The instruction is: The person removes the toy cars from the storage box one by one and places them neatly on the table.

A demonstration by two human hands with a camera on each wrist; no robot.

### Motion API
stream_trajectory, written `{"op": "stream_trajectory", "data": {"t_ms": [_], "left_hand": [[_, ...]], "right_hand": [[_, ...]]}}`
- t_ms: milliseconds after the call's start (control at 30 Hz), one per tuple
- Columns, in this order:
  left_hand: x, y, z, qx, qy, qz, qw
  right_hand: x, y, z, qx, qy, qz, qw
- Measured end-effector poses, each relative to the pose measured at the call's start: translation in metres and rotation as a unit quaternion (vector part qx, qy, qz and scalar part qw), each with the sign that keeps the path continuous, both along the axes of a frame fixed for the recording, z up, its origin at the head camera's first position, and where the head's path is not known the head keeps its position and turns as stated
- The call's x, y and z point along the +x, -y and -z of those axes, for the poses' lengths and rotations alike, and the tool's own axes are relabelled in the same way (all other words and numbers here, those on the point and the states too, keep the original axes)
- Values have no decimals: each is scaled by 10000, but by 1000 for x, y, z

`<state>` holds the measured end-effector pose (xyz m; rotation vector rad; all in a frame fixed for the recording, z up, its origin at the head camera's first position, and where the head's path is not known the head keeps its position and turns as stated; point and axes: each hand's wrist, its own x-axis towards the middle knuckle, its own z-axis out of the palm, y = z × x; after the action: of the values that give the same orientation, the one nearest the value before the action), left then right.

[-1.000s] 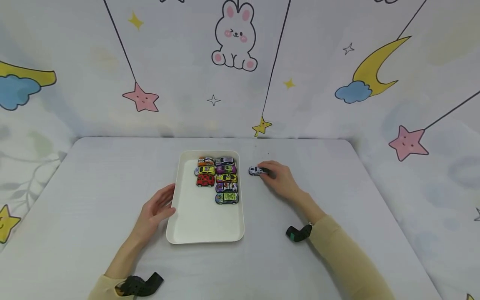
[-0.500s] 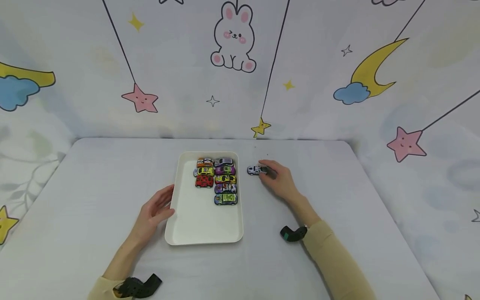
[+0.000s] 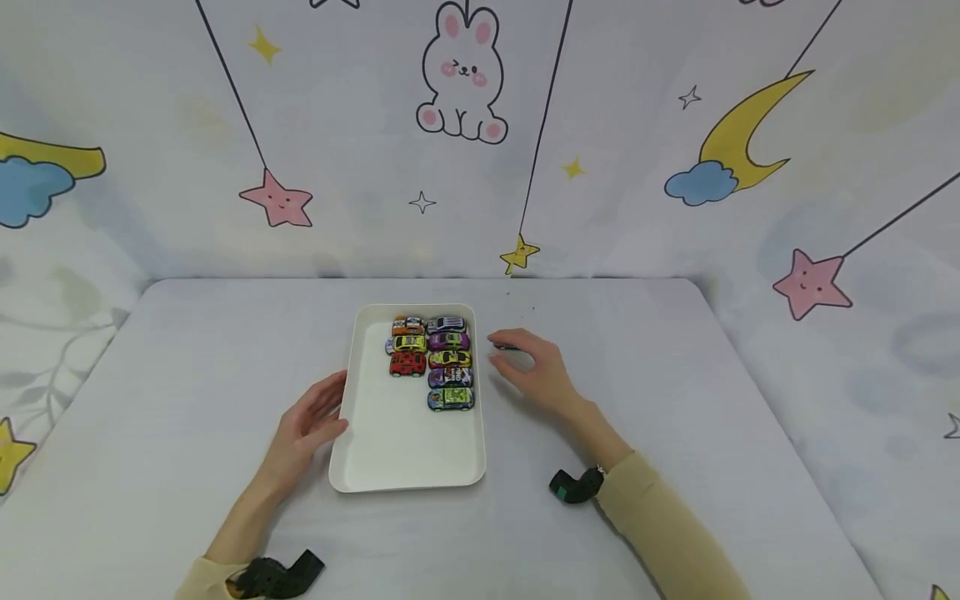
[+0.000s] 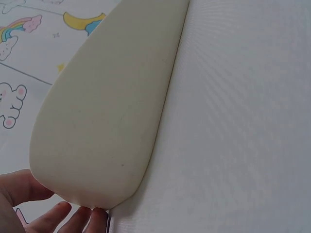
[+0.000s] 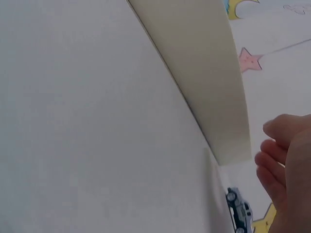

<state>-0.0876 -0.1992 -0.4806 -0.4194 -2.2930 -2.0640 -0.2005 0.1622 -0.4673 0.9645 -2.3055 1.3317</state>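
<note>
A white tray (image 3: pixel 408 450) holds several small toy cars in two columns at its far end, among them a red spotted toy car (image 3: pixel 407 363) and a green one (image 3: pixel 451 399). My left hand (image 3: pixel 303 429) rests against the tray's left side, thumb and fingers spread and touching its outer wall. Right of the tray, my right hand (image 3: pixel 536 367) hovers with thumb and fingers parted and nothing held between them. Mostly hidden behind that hand in the head view, a white-and-dark toy car (image 5: pixel 239 211) stands on the table in the right wrist view.
A white cloth covers the table (image 3: pixel 225 358). Behind it hangs a backdrop (image 3: pixel 360 125) printed with a rabbit, stars and moons. A black wrist camera (image 3: pixel 576 485) sits on the right wrist, another black camera (image 3: pixel 281 575) on the left.
My right hand lets go of a small dark thing at the white toy car's rear, then shifts left over the car, covering most of it. The left hand stays on the tray.
</note>
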Motion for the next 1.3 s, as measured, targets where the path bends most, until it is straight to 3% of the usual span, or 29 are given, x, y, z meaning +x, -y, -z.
{"op": "stream_trajectory", "data": {"t_ms": [367, 567, 667, 1100, 1300], "left_hand": [[1, -1, 1, 128, -27, 64, 9999], [1, -1, 2, 261, -28, 112, 9996], [1, -1, 2, 265, -33, 113, 9996], [1, -2, 0, 169, -8, 50, 9998], [0, 0, 0, 109, -5, 45, 9999]], "right_hand": [[26, 30, -5, 574, -562, -1000, 9917], [43, 43, -16, 1985, -368, -712, 9768], [48, 48, -19, 2424, -244, -578, 9681], [51, 54, -19, 2646, -25, -877, 9604], [50, 56, -16, 2372, -121, -999, 9662]]}}
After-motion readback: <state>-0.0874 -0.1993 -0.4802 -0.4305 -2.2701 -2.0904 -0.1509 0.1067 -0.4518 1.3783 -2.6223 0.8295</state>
